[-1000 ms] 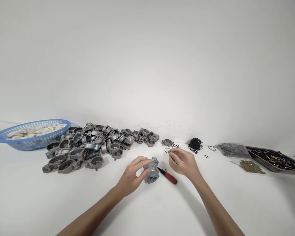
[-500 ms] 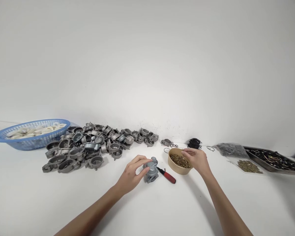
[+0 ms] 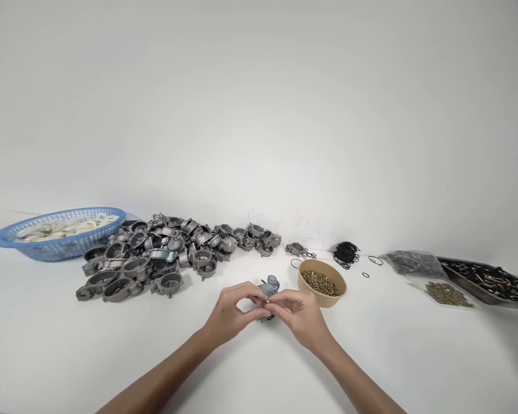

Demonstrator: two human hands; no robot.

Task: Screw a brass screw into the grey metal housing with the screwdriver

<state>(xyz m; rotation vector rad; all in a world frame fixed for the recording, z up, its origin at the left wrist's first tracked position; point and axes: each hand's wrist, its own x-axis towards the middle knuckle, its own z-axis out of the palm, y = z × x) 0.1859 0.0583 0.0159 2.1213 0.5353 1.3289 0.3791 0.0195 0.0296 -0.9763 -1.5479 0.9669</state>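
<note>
My left hand [image 3: 230, 313] and my right hand [image 3: 304, 321] meet fingertip to fingertip in front of a grey cast-metal housing [image 3: 271, 283]. Pinched where the fingertips come together is a small brass-coloured screw [image 3: 267, 302], mostly covered by the fingers. The housing stands upright on the white table, its middle hidden behind my hands. Just right of it is a tan round bowl [image 3: 343, 288] holding many brass-coloured screws [image 3: 320, 283]. The red-handled screwdriver is hidden behind my right hand.
Grey metal housings [image 3: 168, 253] lie heaped at left, beside a blue basket [image 3: 60, 247] of pale parts. Black rings [image 3: 346, 253] lie behind the bowl. Further right are bagged grey parts [image 3: 414, 263], a bag of brass-coloured pieces [image 3: 449, 294] and a dark tray [image 3: 496, 293].
My right hand has moved left from the bowl to meet my left hand at the housing, bringing a brass-coloured screw. My left fingertips have closed in; the screwdriver is now covered.
</note>
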